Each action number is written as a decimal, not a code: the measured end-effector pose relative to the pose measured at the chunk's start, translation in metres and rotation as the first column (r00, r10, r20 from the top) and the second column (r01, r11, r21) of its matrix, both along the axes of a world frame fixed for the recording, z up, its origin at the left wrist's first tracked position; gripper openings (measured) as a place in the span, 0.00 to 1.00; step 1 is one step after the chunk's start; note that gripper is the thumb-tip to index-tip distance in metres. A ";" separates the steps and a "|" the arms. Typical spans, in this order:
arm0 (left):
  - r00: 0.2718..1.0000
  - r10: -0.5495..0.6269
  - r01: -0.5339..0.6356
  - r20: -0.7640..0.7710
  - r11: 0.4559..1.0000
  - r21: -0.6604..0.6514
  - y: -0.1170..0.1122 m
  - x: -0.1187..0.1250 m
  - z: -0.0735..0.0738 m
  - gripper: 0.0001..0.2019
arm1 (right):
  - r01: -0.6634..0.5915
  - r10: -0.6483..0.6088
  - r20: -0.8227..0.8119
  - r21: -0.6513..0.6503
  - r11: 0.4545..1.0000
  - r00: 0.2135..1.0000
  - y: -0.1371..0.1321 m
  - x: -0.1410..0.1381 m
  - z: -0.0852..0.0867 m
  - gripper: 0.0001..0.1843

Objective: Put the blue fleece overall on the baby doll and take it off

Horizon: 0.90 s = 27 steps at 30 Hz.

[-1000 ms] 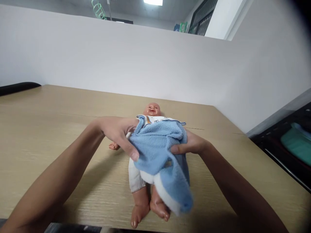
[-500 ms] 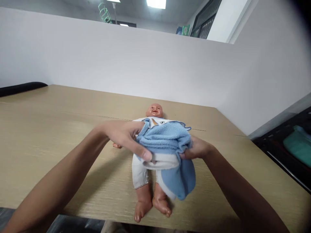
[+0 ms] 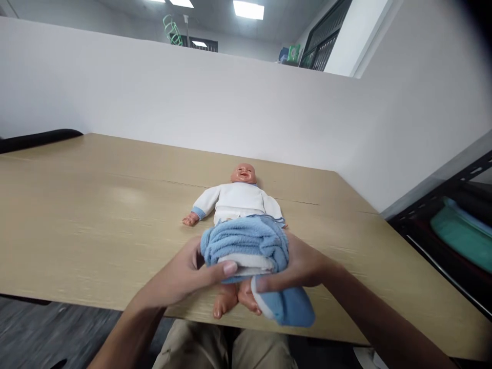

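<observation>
Blue-and-white fleece baby garment (image 3: 246,238) is gathered in thick, soft folds, with a white band along its lower side and one loose blue flap, edged in white. It is held between both hands: the left hand (image 3: 188,274) and the right hand (image 3: 305,261) each pinch one side, thumbs in front. The flap hangs below the right thumb. Beyond the grip, the baby doll (image 3: 240,199) lies face up on the wooden table (image 3: 115,205); its feet show just below the grip. The garment hides its legs, and also most fingers. Whether cloth touches doll, I cannot tell.
</observation>
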<state>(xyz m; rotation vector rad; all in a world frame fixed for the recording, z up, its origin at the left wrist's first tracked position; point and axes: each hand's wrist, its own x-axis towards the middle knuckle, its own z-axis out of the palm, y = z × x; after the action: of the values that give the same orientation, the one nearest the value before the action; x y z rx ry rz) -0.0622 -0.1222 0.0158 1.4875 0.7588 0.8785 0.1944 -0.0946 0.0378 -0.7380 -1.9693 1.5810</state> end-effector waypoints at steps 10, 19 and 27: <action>0.866 0.407 -0.382 -0.290 0.913 0.141 -0.032 0.006 -0.049 0.21 | 0.436 -0.560 0.171 0.462 0.772 0.811 -0.030 -0.030 -0.047 0.05; 0.821 0.416 -0.372 -0.391 0.910 0.186 -0.008 0.010 -0.068 0.14 | 0.457 -0.606 0.183 0.501 0.735 0.774 -0.011 -0.035 -0.069 0.11; 0.757 0.490 -0.376 -0.433 0.868 0.324 0.028 0.011 -0.063 0.15 | 0.448 -0.623 0.177 0.551 0.705 0.762 0.021 -0.035 -0.078 0.10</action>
<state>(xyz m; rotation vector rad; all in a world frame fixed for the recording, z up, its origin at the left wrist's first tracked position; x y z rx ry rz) -0.0513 -0.0937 -0.0468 1.8019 1.4912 0.9452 0.1590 -0.0737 -0.0404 -1.3055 -1.9894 0.5880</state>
